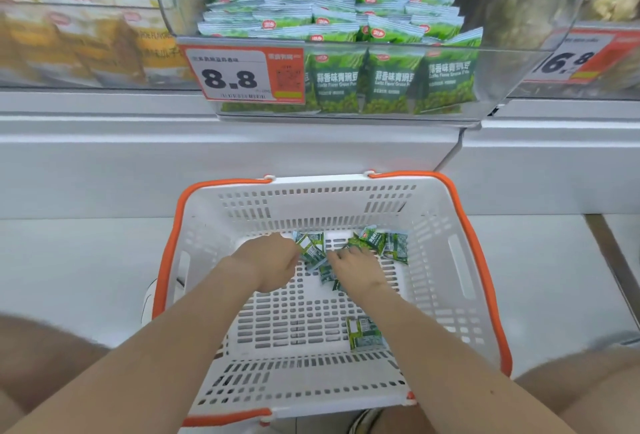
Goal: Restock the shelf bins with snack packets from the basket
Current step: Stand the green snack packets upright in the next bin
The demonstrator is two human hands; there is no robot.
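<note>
A white basket (446, 260) with orange handles stands on the floor below the shelf. Both my hands reach into it. My left hand (268, 262) grips green pea packets (310, 250) near the far wall. My right hand (356, 265) lies over more green packets (384, 244), its fingers curled on them. One packet (365, 333) lies alone on the basket floor nearer to me. Above, the clear shelf bin (512, 62) is stacked high with the same green packets (332, 17).
A price tag reading 8.8 (235, 75) hangs on the bin's front. Bins of yellow packets (79, 17) sit to the left, another bin with a price tag (568, 59) to the right. A white ledge (207, 142) runs under the bins. My knees flank the basket.
</note>
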